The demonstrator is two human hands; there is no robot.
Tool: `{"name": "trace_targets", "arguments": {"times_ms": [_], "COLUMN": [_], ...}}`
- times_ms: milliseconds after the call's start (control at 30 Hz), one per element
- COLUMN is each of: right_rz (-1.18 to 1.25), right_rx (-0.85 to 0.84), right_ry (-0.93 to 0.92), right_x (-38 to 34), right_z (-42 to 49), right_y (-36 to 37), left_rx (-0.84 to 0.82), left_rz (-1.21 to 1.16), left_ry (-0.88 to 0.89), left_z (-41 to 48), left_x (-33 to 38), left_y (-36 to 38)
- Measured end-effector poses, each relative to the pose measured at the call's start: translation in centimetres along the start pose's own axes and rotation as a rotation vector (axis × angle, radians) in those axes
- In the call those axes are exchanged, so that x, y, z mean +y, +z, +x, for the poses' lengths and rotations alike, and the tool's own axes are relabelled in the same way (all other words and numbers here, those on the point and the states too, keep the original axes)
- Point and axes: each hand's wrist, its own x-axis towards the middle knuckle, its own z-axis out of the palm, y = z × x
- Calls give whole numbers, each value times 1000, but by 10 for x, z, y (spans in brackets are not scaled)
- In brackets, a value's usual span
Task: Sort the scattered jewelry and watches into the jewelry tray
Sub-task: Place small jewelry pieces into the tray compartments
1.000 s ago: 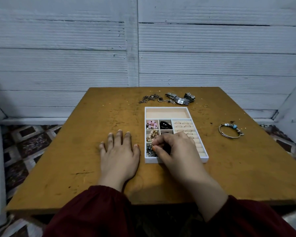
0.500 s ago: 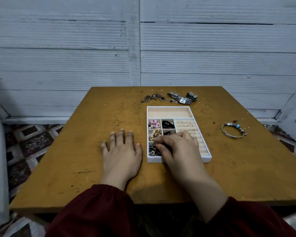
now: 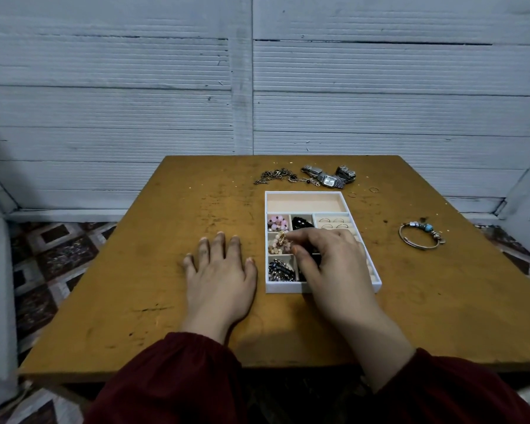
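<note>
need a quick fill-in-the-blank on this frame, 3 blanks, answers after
1. The beaded bracelet lies to the ___ of the jewelry tray.
2. The tray's long far compartment is ___.
3. The left hand lies flat on the ___.
Missing words: right; empty; table.

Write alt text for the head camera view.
A right hand has its curled fingers in a white tray on a wooden table; the left hand lies flat beside the tray. Loose watches, a chain and a bracelet lie outside it.
</note>
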Motion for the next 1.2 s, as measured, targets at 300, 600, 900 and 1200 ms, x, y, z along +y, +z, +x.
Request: {"name": "trace_targets", "arguments": {"times_ms": [300, 600, 900, 1200], "right_rz": [-12, -37, -98, -275], "right_rx": [14, -5, 24, 6], "right_ry": [-12, -30, -32, 66], "right_x": [-1, 2, 30, 78], "right_z": [21, 58, 117, 178], "right_y": [1, 5, -1, 8], "left_rx": [-51, 24, 305, 397], "left_rz": [-106, -254, -441, -515], "left_ry": [-40, -99, -32, 90], "left_z": [5, 35, 97, 148], "left_x": [1, 18, 28, 35], "left_y": [-10, -29, -26, -4]}}
